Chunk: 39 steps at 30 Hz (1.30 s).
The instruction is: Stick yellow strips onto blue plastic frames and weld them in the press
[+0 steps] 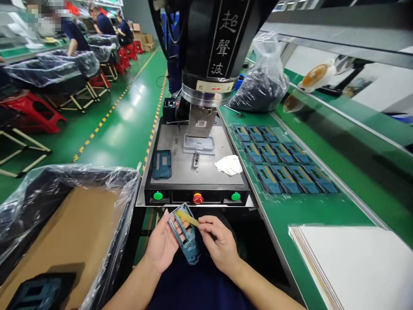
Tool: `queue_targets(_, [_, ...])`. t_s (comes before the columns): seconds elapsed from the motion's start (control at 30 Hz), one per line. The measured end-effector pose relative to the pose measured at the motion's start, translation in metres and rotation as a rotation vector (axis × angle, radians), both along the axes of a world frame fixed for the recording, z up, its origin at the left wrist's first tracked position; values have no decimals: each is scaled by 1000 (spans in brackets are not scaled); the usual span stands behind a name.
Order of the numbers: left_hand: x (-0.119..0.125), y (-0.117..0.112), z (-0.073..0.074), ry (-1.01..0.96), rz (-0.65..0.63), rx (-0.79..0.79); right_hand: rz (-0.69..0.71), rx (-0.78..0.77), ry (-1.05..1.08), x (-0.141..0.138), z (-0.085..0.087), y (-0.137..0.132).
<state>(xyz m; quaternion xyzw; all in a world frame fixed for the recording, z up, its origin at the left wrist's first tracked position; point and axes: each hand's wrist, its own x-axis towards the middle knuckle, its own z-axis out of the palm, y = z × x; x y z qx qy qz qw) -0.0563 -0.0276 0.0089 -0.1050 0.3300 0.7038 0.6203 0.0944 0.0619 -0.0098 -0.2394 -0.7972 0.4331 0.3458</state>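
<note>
Low in front of me, my left hand (159, 247) is closed on a dark blue plastic housing (191, 249) with cut-out windows, held tilted. A flat yellow strip (187, 218) is pinched at its right end by my right hand (221, 243). The strip's far end lies over the upper part of the housing; whether it touches cannot be told. Beyond my hands, a similar blue housing (161, 164) lies on the left of the machine's metal plate (180, 174). A pale grey fixture (199, 144) sits under the metal horn (201, 120).
Green buttons (158, 196) flank a red emergency stop (198, 198) on the front panel. A clear tray (280, 160) of several blue housings lies right, beside white sheets (358, 262). A white cloth (228, 165) rests on the plate. A plastic-lined bin (129, 189) stands left.
</note>
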Motion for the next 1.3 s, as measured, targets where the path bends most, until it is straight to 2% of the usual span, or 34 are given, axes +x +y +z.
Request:
queue_targets(0.17, [4, -4, 0, 43, 95, -40, 109, -94, -46, -8, -3, 8])
queue_targets(0.3, [19, 4, 0, 54, 79, -7, 101, -68, -13, -1, -1, 13])
queue_targets(0.37, [28, 11, 0, 56, 49, 17, 61, 5, 17, 7, 3, 17])
queue_targets(0.47, [41, 25, 1, 40, 9, 43, 41, 205, 79, 25, 10, 21])
queue_targets(0.6, [57, 43, 6, -1, -66, 80, 120, 473, 180, 47, 16, 27])
queue_targets(0.73, [68, 55, 10, -29, -105, 26, 197, 633, 181, 56, 20, 32])
queue_targets(1.1, [69, 56, 4, -71, -117, 25, 265, 662, 177, 54, 16, 38])
queue_targets(1.3, [65, 56, 3, -43, -89, 23, 350, 611, 33, 46, 16, 40])
